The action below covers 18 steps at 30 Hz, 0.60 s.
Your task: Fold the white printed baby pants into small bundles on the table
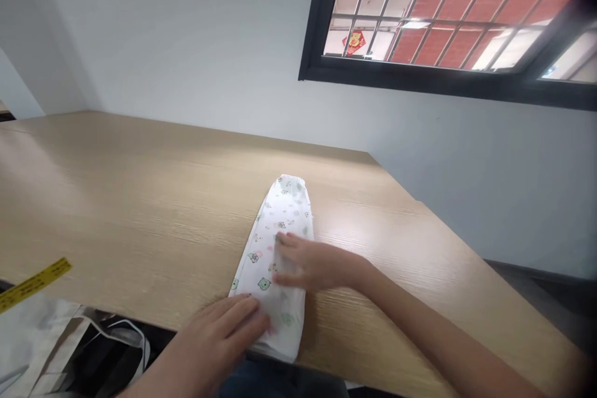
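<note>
A white cloth garment (280, 221) with a green and pink animal print lies folded lengthwise on the wooden table (153, 199). It looks like a pair of child's trousers folded in half; its far end is narrow and gathered, and its near end is wider, at the table's front edge. My left hand (224, 326) rests on the near left part of the cloth, fingers stretched out over it. Across its middle right, my right hand (310, 261) touches the cloth with fingers apart, slightly blurred. Neither hand grips the cloth.
A yellow measuring tape (35, 285) shows at the left front edge of the table. Below that edge are white cables (133, 336) and a dark opening. Behind the table stand a white wall (186, 43) and a barred window (433, 12).
</note>
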Each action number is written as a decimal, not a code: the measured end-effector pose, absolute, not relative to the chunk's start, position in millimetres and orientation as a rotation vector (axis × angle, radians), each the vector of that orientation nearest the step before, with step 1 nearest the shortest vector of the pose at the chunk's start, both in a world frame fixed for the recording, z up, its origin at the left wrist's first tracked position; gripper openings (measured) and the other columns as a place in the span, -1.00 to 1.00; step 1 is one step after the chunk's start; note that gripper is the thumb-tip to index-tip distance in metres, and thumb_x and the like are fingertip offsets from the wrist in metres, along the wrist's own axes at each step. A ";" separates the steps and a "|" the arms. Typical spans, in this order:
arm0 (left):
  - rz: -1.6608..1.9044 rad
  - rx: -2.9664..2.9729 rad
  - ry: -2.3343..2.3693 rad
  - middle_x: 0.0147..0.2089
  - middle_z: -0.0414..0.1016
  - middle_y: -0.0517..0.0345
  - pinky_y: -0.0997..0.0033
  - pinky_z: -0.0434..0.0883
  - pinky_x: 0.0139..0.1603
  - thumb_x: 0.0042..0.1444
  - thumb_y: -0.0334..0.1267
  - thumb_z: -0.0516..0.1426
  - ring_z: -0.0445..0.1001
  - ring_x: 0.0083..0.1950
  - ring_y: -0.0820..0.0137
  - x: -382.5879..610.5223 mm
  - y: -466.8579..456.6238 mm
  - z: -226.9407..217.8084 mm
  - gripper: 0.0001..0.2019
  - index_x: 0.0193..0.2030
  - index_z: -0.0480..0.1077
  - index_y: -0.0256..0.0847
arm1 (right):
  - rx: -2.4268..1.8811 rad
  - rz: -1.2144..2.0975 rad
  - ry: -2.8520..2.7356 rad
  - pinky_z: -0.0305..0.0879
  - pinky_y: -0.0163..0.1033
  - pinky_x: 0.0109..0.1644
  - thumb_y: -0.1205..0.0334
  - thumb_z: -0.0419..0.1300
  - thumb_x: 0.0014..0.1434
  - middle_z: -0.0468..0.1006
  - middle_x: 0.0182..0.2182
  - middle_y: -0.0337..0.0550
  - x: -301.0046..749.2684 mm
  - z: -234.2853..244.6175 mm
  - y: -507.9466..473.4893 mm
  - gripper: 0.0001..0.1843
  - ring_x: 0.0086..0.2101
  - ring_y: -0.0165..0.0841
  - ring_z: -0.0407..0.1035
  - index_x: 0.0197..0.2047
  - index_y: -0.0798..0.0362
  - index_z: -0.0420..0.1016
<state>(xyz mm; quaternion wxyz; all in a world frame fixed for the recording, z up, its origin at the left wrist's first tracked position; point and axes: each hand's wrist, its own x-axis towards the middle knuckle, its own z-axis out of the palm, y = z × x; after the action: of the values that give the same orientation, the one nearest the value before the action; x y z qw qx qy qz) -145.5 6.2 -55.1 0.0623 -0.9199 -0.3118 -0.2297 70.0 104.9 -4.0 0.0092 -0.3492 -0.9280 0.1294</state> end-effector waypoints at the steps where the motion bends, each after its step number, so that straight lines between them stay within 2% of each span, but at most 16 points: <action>1: -0.679 -2.799 -0.934 -0.05 0.45 0.06 0.38 0.47 -0.16 0.19 -0.39 -0.10 0.44 -0.09 0.32 -144.9 5.9 -55.5 -0.73 -0.03 0.30 -0.19 | -1.062 0.418 -2.946 0.26 -0.07 0.01 -0.26 0.02 0.06 0.28 0.09 0.14 70.8 -3.0 87.2 -0.24 0.03 -0.08 0.23 0.09 0.22 0.29; 4: -0.664 -2.814 -0.882 -0.11 0.47 0.08 0.34 0.46 -0.17 0.19 -0.39 -0.07 0.46 -0.14 0.30 -140.6 3.8 -57.3 -0.74 -0.01 0.29 -0.20 | -0.942 0.278 -3.048 0.14 -0.05 0.12 -0.30 0.16 -0.11 0.12 0.16 0.29 69.3 -14.0 43.3 0.02 0.12 0.00 0.06 0.18 0.36 0.14; 6: -0.673 -2.843 -0.864 -0.16 0.49 0.11 0.36 0.46 -0.20 0.17 -0.41 -0.05 0.47 -0.21 0.32 -137.4 2.7 -58.1 -0.75 -0.03 0.29 -0.21 | -0.906 0.010 -3.040 0.12 -0.02 0.12 -0.16 0.27 -0.15 0.11 0.14 0.38 66.2 -28.4 24.7 0.01 0.12 0.05 0.06 0.15 0.44 0.13; 8: -0.682 -2.910 -0.881 -0.24 0.49 0.16 0.34 0.44 -0.20 0.14 -0.45 -0.03 0.45 -0.28 0.35 -135.0 3.4 -57.1 -0.77 -0.10 0.32 -0.19 | -0.881 -0.248 -2.976 0.17 0.00 0.07 0.06 0.29 -0.08 0.24 0.07 0.39 64.0 -39.3 14.6 -0.21 0.05 0.06 0.16 0.08 0.46 0.22; 9: -0.667 -2.951 -0.899 -0.29 0.48 0.18 0.31 0.42 -0.19 0.12 -0.46 -0.02 0.44 -0.31 0.36 -134.3 4.6 -55.4 -0.79 -0.15 0.33 -0.18 | -0.865 -0.302 -2.944 0.22 -0.02 0.03 0.16 0.27 -0.05 0.33 0.01 0.32 63.8 -41.3 12.1 -0.37 0.00 0.02 0.22 0.02 0.41 0.29; 11: -0.577 -3.016 -0.980 -0.38 0.45 0.23 0.31 0.40 -0.22 0.06 -0.49 0.00 0.41 -0.38 0.38 -133.7 8.0 -48.3 -0.81 -0.24 0.34 -0.18 | -0.866 -0.234 -2.918 0.31 -0.13 -0.13 0.29 0.21 -0.01 0.48 -0.17 0.10 65.7 -37.3 10.2 -0.68 -0.17 -0.13 0.35 -0.16 0.25 0.39; 13: -0.474 -3.038 -1.067 -0.38 0.45 0.23 0.36 0.39 -0.28 0.03 -0.51 0.01 0.40 -0.39 0.38 -134.6 10.5 -35.8 -0.77 -0.22 0.34 -0.16 | -0.941 -0.061 -2.905 0.32 -0.24 -0.32 0.37 0.17 -0.01 0.50 -0.36 -0.11 69.7 -25.7 9.6 -0.89 -0.36 -0.28 0.38 -0.33 0.13 0.38; 15: -0.469 -3.041 -1.114 -0.35 0.46 0.22 0.44 0.37 -0.33 0.05 -0.51 0.01 0.40 -0.37 0.40 -137.6 9.0 -19.8 -0.72 -0.13 0.33 -0.14 | -1.041 0.098 -2.852 0.24 -0.32 -0.44 0.45 0.13 -0.03 0.48 -0.44 -0.20 73.8 -11.5 7.4 -0.90 -0.47 -0.37 0.34 -0.40 0.09 0.32; 18: -0.564 -3.075 -1.155 -0.32 0.46 0.26 0.55 0.35 -0.33 0.12 -0.41 0.01 0.41 -0.35 0.47 -148.4 -3.1 0.8 -0.72 -0.05 0.32 -0.04 | -1.133 0.343 -2.728 0.20 -0.39 -0.45 0.47 0.11 -0.03 0.48 -0.43 -0.24 77.6 8.4 -1.9 -0.87 -0.47 -0.43 0.34 -0.39 0.07 0.29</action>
<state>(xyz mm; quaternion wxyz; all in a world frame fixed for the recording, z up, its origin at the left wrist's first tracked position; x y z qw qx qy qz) -148.4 -3.1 0.8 -0.0956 -0.9184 -0.3449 -0.1685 77.6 -1.9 8.4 0.0839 -0.3796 -0.9141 0.1150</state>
